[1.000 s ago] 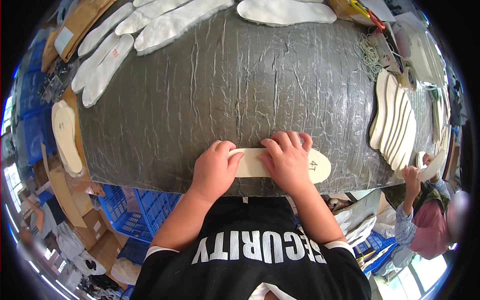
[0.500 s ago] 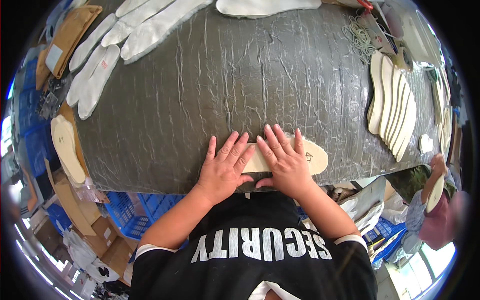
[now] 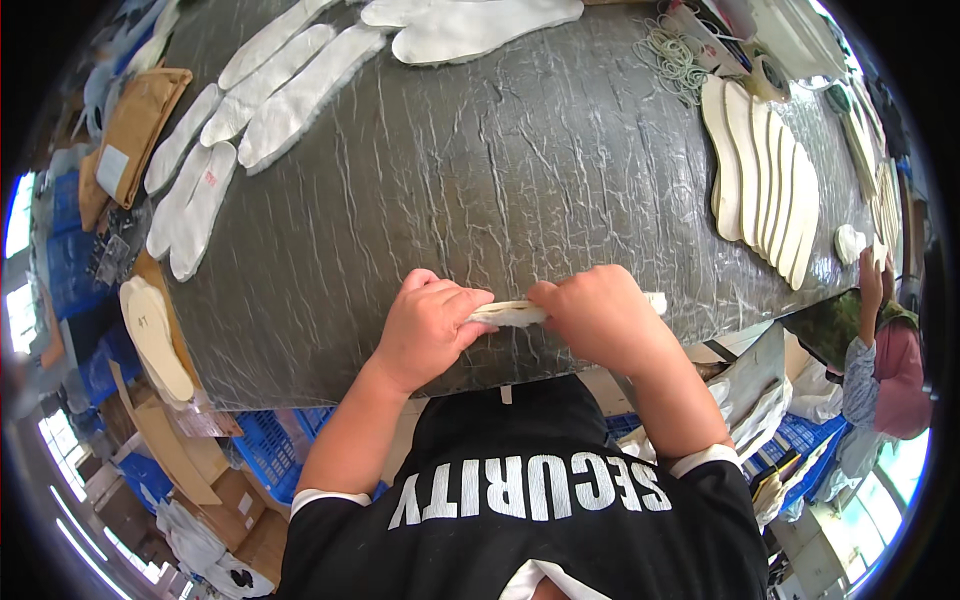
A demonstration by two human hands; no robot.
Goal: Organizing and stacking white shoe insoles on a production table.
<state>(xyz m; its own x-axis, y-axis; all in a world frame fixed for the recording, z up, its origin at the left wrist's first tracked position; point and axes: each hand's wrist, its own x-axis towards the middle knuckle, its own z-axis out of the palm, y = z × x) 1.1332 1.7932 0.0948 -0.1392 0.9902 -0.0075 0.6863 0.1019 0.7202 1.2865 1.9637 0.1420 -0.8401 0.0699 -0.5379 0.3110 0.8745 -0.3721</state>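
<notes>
Between my hands, over the near edge of the table, is an insole [image 3: 517, 314] turned up on its edge, cream layer and white fleece both showing. My left hand [image 3: 430, 320] pinches its left part between thumb and fingers. My right hand [image 3: 600, 312] grips it farther right, with the fingers curled and partly hidden. A white end of the insole sticks out past the right hand. Several cream insoles [image 3: 765, 180] lie fanned in an overlapping row at the right, and white fleecy insoles [image 3: 310, 100] lie at the far left.
More white insoles [image 3: 485, 28] lie at the table's far edge. A cream insole pair [image 3: 155, 335] rests at the left edge. Tangled string [image 3: 672, 60] and a tape roll [image 3: 768, 75] are far right. Blue crates [image 3: 268, 450] stand below. Another person [image 3: 885, 370] is at the right.
My hands were flat on the insole, fingers spread. Now they have closed on it and tilted it up on edge. The view has shifted slightly.
</notes>
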